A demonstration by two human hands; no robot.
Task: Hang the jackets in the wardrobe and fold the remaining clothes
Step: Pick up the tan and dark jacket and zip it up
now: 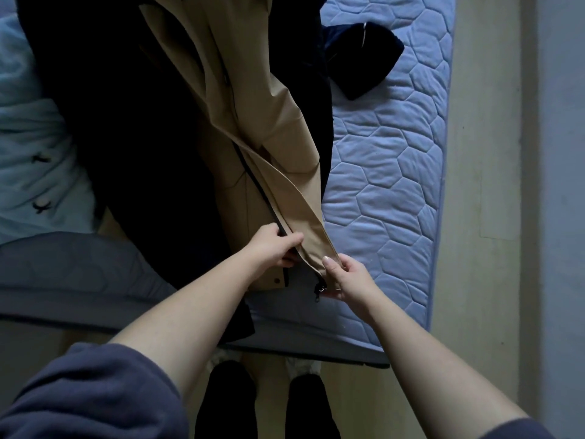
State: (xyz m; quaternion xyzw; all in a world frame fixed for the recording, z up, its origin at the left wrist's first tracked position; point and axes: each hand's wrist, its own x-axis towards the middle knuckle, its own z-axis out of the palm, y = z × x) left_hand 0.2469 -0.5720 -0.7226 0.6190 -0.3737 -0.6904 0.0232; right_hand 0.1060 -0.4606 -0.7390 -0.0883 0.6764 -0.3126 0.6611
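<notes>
When scanned from 9 o'clock across: pale blue garment (34,172) with two black bows, bunched on the bed; grey quilt (79,274) just below it, toward 8 o'clock. Next, black coat (126,122), spread from 11 o'clock down past centre. On top of it, tan jacket (240,128), running from 12 o'clock to just below centre, front open, dark zip track along one edge. At the jacket's lower end, left hand (273,248): fingers curled, pinching the zip-side edge, thumb over the fabric. Just at its 4 o'clock, right hand (346,277): thumb pressed on top of the other front flap's corner, fingers underneath, pinching it beside the zip pull (319,288). Hem held between both hands. Toward 1 o'clock, dark navy garment (361,58), lying apart on the quilted blue mattress (395,153). At 3 o'clock, pale floor (474,217).
</notes>
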